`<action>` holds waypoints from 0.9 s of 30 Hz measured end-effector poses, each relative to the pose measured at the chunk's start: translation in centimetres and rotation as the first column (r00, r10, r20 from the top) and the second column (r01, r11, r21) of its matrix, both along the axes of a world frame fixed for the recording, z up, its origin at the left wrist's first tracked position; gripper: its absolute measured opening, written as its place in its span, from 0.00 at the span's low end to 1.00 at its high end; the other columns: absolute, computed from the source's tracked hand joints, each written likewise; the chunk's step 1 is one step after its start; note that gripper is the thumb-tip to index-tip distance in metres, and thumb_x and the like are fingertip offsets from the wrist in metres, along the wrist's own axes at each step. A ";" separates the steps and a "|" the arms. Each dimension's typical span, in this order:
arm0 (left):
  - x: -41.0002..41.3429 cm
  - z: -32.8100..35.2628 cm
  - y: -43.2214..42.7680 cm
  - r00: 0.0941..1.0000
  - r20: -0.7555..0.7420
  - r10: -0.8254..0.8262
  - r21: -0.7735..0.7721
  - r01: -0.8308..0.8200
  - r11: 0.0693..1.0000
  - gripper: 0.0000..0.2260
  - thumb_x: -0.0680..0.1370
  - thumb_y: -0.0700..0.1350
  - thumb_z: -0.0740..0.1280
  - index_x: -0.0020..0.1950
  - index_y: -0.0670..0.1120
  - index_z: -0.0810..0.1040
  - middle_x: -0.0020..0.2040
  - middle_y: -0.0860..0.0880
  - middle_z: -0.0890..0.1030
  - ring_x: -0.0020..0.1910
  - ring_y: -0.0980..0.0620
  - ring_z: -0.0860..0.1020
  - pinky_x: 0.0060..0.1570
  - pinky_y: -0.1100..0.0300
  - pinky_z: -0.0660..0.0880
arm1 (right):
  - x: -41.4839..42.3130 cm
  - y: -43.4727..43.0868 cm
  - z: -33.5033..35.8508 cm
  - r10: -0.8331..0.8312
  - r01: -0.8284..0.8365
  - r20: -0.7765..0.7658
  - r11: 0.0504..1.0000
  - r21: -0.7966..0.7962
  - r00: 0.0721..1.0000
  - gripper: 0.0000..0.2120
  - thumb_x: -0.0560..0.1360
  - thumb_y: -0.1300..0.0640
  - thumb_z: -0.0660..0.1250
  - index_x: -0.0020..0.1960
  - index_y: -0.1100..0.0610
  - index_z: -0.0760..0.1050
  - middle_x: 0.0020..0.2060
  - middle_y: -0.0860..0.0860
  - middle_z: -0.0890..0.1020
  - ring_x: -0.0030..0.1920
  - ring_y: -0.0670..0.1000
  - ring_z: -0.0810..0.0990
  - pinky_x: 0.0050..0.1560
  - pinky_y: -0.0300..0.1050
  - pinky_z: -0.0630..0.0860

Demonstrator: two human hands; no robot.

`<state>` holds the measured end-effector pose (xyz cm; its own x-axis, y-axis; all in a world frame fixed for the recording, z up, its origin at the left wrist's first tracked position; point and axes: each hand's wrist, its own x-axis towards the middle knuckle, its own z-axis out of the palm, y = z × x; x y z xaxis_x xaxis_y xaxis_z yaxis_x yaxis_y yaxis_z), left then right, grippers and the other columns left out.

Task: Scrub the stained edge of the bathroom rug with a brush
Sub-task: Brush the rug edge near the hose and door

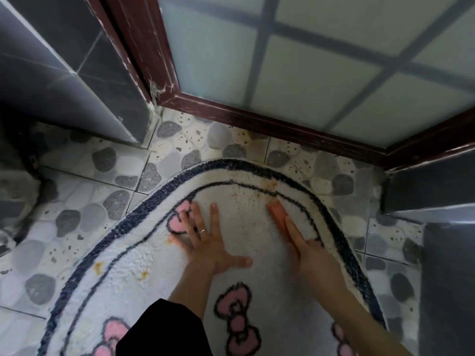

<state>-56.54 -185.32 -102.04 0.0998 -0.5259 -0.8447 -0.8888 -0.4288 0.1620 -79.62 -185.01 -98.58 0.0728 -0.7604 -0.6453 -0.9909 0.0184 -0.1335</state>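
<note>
The pebble-tiled floor is carrying the white bathroom rug, its stained far edge lying near the door frame. The left hand is pressing flat on the pile, fingers spread. The right hand, blurred, is holding the orange brush against the rug just below the stains.

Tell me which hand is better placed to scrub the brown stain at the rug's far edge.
Right. The right hand holds the orange brush, its tip just short of the stain. The left hand lies flat and spread on the rug, holding no tool.
</note>
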 end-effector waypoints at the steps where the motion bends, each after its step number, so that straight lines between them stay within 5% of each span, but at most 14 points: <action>1: 0.0 0.0 0.0 1.000 -0.002 0.003 0.002 -0.003 1.000 0.72 0.54 0.79 0.70 0.69 0.55 0.15 0.64 0.44 0.11 0.64 0.35 0.15 0.62 0.23 0.31 | 0.2 -1.6 -0.6 0.023 -0.023 0.013 0.999 -0.039 1.000 0.36 0.85 0.53 0.51 0.74 0.34 0.25 0.40 0.51 0.70 0.34 0.52 0.74 0.36 0.51 0.79; 6: 0.0 -0.3 0.0 1.000 0.016 -0.003 0.003 0.003 1.000 0.72 0.53 0.80 0.70 0.68 0.55 0.15 0.64 0.43 0.11 0.64 0.35 0.15 0.63 0.21 0.33 | 5.9 -9.7 -3.3 -0.048 0.117 0.210 0.938 -0.326 0.976 0.29 0.85 0.51 0.52 0.81 0.43 0.42 0.39 0.56 0.79 0.34 0.55 0.77 0.34 0.50 0.77; 9: -0.1 0.1 -0.1 1.000 0.017 0.004 0.019 -0.005 1.000 0.73 0.53 0.80 0.70 0.68 0.54 0.15 0.63 0.43 0.11 0.64 0.34 0.15 0.63 0.21 0.34 | 5.3 -5.5 -2.5 -0.154 0.215 0.279 0.956 -0.201 0.948 0.31 0.85 0.49 0.51 0.77 0.33 0.34 0.36 0.54 0.78 0.30 0.52 0.76 0.30 0.48 0.76; 12: 0.0 0.2 -0.1 1.000 0.012 -0.004 0.014 0.004 1.000 0.72 0.54 0.80 0.70 0.69 0.54 0.15 0.62 0.43 0.10 0.63 0.35 0.14 0.62 0.22 0.32 | 2.9 1.3 -1.2 -0.150 0.170 0.160 0.978 -0.120 0.976 0.32 0.85 0.46 0.48 0.72 0.29 0.26 0.35 0.52 0.76 0.30 0.51 0.75 0.28 0.50 0.76; 19: -0.1 0.0 0.0 1.000 0.007 -0.006 0.011 0.006 1.000 0.72 0.55 0.79 0.70 0.68 0.55 0.14 0.63 0.43 0.11 0.63 0.35 0.14 0.62 0.22 0.31 | 4.5 -9.1 -2.5 -0.174 0.218 0.187 0.943 -0.250 0.967 0.28 0.85 0.49 0.52 0.82 0.43 0.45 0.35 0.50 0.78 0.30 0.51 0.75 0.27 0.46 0.71; 24: 0.0 0.4 -0.1 1.000 0.005 0.002 0.019 -0.002 1.000 0.72 0.54 0.80 0.69 0.68 0.55 0.14 0.63 0.43 0.11 0.64 0.34 0.15 0.62 0.23 0.31 | 4.8 0.7 -1.3 -0.234 0.274 0.255 0.952 -0.135 0.938 0.32 0.85 0.48 0.50 0.74 0.29 0.29 0.32 0.50 0.77 0.26 0.48 0.73 0.23 0.39 0.66; 27: 0.0 0.4 -0.2 1.000 0.001 0.001 0.022 -0.001 1.000 0.72 0.54 0.80 0.70 0.68 0.54 0.14 0.63 0.43 0.10 0.64 0.34 0.15 0.62 0.23 0.31 | 3.8 2.1 -0.4 -0.186 0.203 0.166 0.975 -0.089 0.968 0.34 0.85 0.51 0.51 0.76 0.33 0.29 0.32 0.49 0.76 0.25 0.46 0.69 0.21 0.37 0.62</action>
<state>-56.58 -185.51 -101.62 0.1010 -0.5072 -0.8559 -0.8885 -0.4330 0.1518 -75.85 -182.91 -98.96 0.0102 -0.8322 -0.5544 -0.9364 0.1866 -0.2973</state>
